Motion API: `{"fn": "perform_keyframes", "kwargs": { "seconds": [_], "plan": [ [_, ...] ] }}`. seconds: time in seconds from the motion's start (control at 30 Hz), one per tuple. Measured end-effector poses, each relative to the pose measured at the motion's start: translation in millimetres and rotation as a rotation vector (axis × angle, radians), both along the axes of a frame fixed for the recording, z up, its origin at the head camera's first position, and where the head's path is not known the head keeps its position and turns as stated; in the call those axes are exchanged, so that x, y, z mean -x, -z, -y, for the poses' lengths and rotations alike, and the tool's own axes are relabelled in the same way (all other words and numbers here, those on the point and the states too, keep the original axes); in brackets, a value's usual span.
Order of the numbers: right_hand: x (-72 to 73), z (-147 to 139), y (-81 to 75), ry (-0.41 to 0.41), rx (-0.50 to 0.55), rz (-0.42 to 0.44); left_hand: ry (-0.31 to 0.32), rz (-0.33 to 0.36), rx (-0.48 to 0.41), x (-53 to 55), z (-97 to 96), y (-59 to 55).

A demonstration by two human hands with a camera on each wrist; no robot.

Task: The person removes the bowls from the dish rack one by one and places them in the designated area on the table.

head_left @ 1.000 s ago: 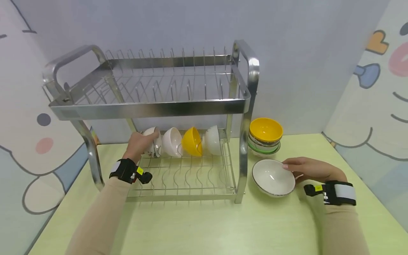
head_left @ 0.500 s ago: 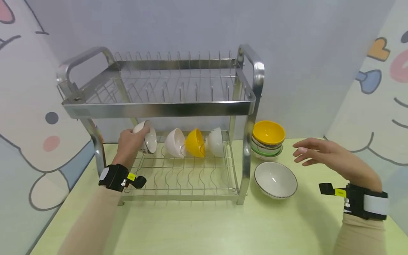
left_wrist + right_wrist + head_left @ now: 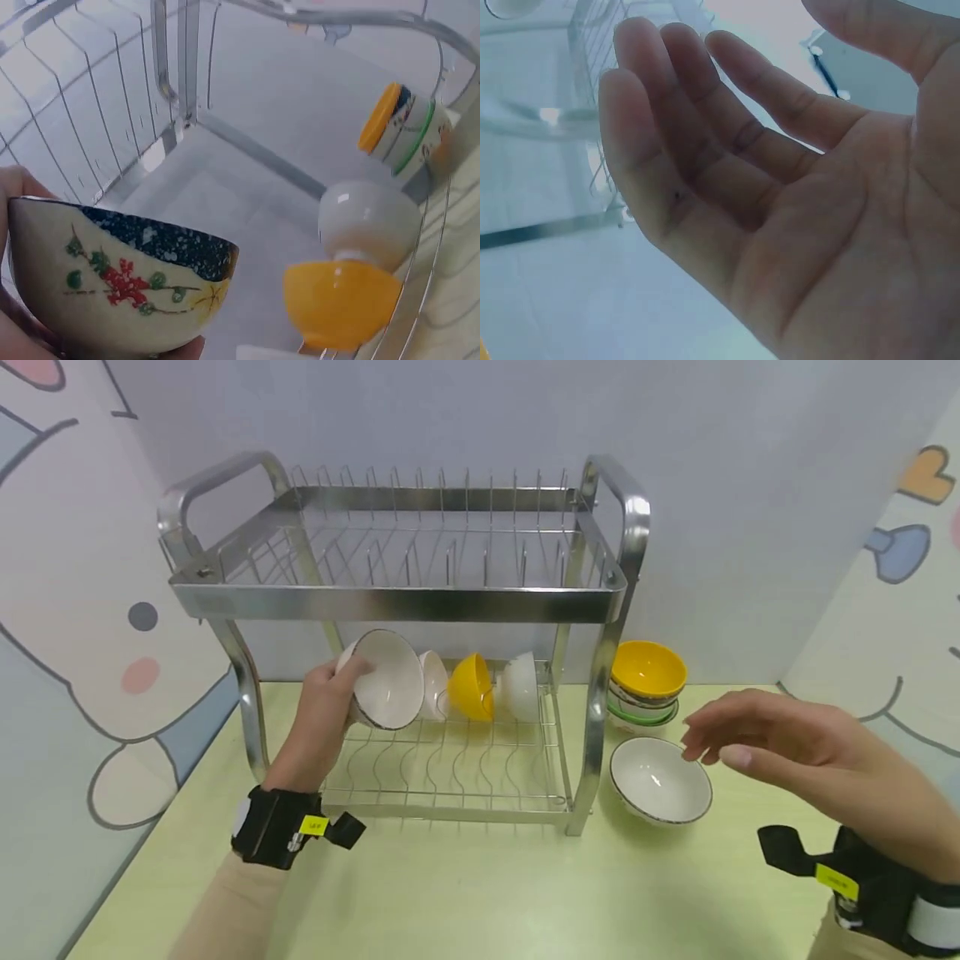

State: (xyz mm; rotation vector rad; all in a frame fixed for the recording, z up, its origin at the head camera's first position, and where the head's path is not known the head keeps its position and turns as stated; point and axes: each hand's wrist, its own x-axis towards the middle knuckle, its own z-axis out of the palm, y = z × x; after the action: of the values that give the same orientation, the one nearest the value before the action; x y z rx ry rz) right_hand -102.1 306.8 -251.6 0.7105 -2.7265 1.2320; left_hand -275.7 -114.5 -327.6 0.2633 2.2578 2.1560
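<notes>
My left hand (image 3: 322,718) grips a white bowl (image 3: 390,681), tilted with its inside toward me, in front of the rack's lower shelf. In the left wrist view this bowl (image 3: 124,281) shows a dark blue speckled band and red flowers with green leaves. My right hand (image 3: 817,760) hovers with nothing in it, fingers loosely bent, to the right of a white bowl (image 3: 660,781) on the table. The right wrist view shows the bare palm (image 3: 832,210). Behind that bowl stands a stack of bowls topped by a yellow bowl (image 3: 648,668).
The two-tier metal dish rack (image 3: 405,603) stands at centre left. On its lower shelf a pinkish white bowl (image 3: 432,685), a yellow bowl (image 3: 471,687) and a white bowl (image 3: 521,687) lean on edge in a row. A wall (image 3: 465,410) closes off the back.
My left hand has lifted the white bowl off the lower shelf and brought it forward, turning its inside toward me. The right hand has let go of the table bowl and drawn away to the right.
</notes>
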Motion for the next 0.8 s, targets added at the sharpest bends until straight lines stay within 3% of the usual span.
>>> {"fn": "perform_keyframes", "kwargs": {
  "seconds": [0.13, 0.33, 0.5, 0.63, 0.8],
  "plan": [
    [-1.4, 10.9, -0.1, -0.120, 0.034, -0.028, 0.071, -0.011, -0.095, -22.3, -15.0, -7.9],
    [-1.5, 16.6, 2.5, -0.164, 0.034, -0.051, 0.272, -0.001, -0.244, -60.9, -47.5, -12.4],
    [11.1, 33.5, 9.8, -0.174, 0.045, 0.050, 0.440, 0.084, -0.366, -90.7, -74.1, -13.8],
    [21.9, 54.2, 17.1, -0.134, 0.020, 0.168, 0.521, 0.151, -0.438, -104.7, -88.1, -17.0],
    [29.3, 71.7, 21.6, -0.121, 0.081, 0.237, 0.583, 0.210, -0.512, -111.0, -99.3, -18.5]
  ]
}}
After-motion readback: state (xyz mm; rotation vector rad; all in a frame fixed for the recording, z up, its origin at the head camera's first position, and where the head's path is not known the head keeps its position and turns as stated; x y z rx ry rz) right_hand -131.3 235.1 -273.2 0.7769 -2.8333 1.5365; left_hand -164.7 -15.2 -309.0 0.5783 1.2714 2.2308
